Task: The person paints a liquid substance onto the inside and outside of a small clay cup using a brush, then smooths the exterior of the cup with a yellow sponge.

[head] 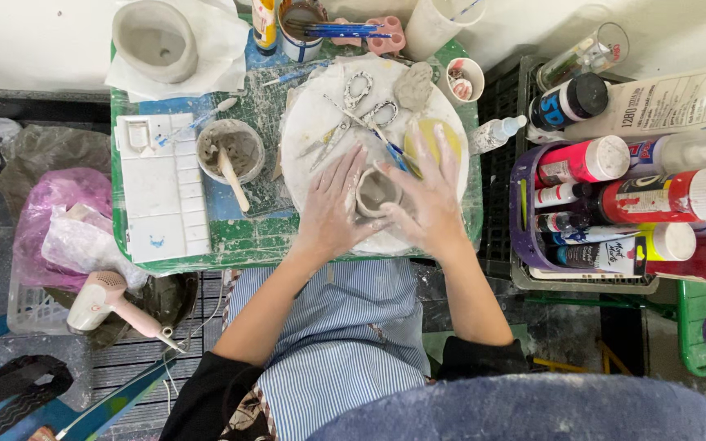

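Right now my left hand point(332, 204) and right hand point(428, 189) cup a small grey clay pot point(376, 193), fingers curled against its walls from both sides; it sits hollow on the round white board point(320, 98). Further left, a clay-smeared bowl point(230, 149) holds grey slip and a wooden stick. Up top, a cup point(300, 24) carries blue brushes. To my right, a purple basket point(525, 204) is packed with paint bottles lying on their sides.
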